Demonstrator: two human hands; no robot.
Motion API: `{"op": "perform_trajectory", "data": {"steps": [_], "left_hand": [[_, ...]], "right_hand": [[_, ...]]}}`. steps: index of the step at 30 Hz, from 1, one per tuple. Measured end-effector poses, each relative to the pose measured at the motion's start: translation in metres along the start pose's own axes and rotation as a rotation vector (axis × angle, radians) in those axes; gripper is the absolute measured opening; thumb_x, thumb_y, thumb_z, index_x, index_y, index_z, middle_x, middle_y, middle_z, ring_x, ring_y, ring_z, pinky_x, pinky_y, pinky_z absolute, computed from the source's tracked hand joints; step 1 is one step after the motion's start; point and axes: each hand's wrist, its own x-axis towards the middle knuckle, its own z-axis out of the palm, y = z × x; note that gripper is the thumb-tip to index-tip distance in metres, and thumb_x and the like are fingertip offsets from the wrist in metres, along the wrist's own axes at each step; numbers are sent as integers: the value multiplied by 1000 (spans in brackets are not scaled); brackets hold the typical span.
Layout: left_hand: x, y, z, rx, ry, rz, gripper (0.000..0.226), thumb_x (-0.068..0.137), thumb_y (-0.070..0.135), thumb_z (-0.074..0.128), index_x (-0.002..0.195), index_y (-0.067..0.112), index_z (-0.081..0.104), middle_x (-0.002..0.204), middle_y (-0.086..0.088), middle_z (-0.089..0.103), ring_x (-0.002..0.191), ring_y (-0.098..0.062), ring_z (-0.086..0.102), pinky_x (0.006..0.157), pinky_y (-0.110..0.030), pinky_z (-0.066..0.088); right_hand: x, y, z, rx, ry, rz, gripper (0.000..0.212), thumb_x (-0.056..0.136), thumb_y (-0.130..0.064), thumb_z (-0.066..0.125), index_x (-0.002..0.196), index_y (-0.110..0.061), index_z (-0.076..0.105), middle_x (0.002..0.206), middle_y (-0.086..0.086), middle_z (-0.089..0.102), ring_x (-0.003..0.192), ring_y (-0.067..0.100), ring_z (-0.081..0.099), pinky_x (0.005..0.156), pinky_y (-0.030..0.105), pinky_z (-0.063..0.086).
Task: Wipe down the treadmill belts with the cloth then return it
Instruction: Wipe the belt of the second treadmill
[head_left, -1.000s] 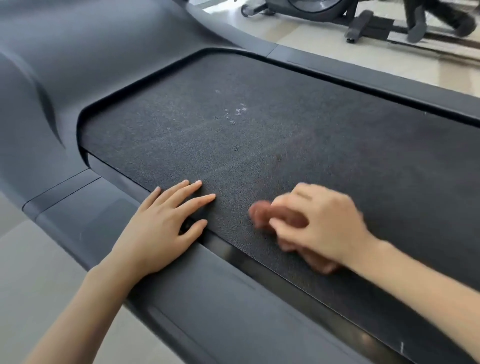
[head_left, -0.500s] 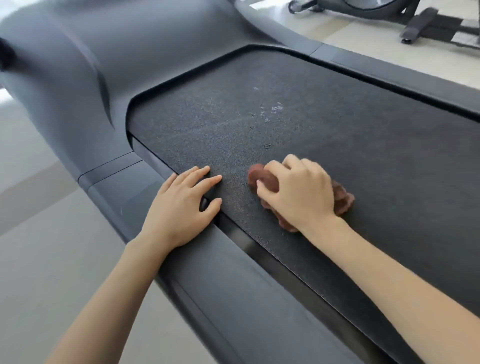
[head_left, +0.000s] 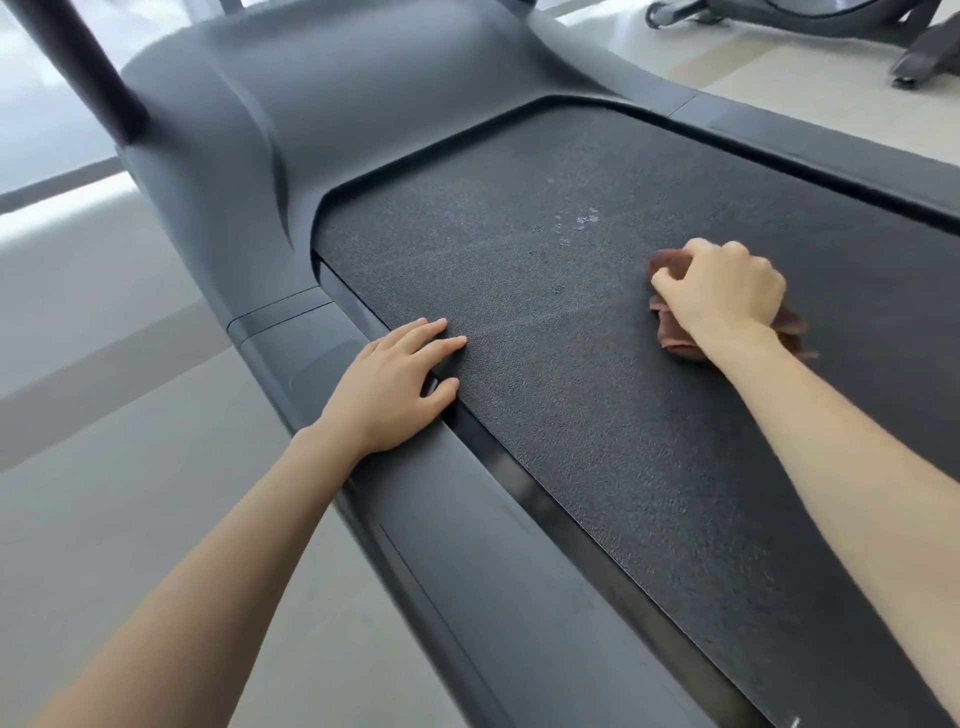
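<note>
The dark textured treadmill belt (head_left: 597, 415) fills the middle of the head view. My right hand (head_left: 719, 291) presses a crumpled brown cloth (head_left: 675, 332) onto the belt, right of centre; the hand hides most of the cloth. Whitish smudges (head_left: 582, 223) mark the belt just beyond and left of the cloth. My left hand (head_left: 395, 389) lies flat with fingers apart on the near side rail (head_left: 467, 545), its fingertips reaching over the belt's edge.
The grey motor cover (head_left: 337, 104) rises at the belt's head end, with a dark upright post (head_left: 88, 67) at the top left. The far side rail (head_left: 831, 145) bounds the belt. Another exercise machine (head_left: 831, 31) stands on the pale floor (head_left: 130, 493) beyond.
My right hand has slid the cloth across the belt, away from my left hand and toward the far rail. The left hand stays planted on the near rail. The view has shifted.
</note>
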Motion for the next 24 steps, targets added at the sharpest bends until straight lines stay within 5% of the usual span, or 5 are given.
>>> {"op": "perform_trajectory", "data": {"steps": [8, 11, 16, 24], "left_hand": [[0, -2, -4, -4, -57, -12, 48, 93, 30, 51, 140, 30, 40, 152, 5, 30, 142, -14, 20, 114, -40, 21], [2, -5, -4, 6, -70, 12, 49, 94, 30, 50, 141, 31, 38, 152, 6, 28, 142, -14, 19, 114, -38, 20], [6, -17, -7, 5, -63, 95, 44, 95, 35, 46, 138, 33, 42, 149, 7, 34, 140, -15, 26, 114, -38, 20], [6, -17, -6, -19, -46, 88, 52, 87, 45, 36, 136, 32, 46, 148, 7, 36, 139, -15, 26, 113, -41, 22]], "right_hand": [[-130, -44, -22, 272, 89, -781, 32, 77, -48, 51, 84, -22, 69, 74, 5, 59, 63, 28, 56, 57, 32, 44], [-92, 0, -19, 189, 106, -669, 33, 79, -52, 53, 89, -25, 70, 78, 4, 61, 71, 30, 62, 58, 31, 45], [-14, 44, -16, 123, 19, -186, 38, 84, -52, 57, 103, -21, 68, 98, 17, 63, 92, 41, 60, 75, 45, 47], [-143, 11, -46, 459, -112, -712, 32, 79, -50, 57, 93, -26, 73, 82, -4, 64, 76, 20, 61, 73, 32, 46]]}}
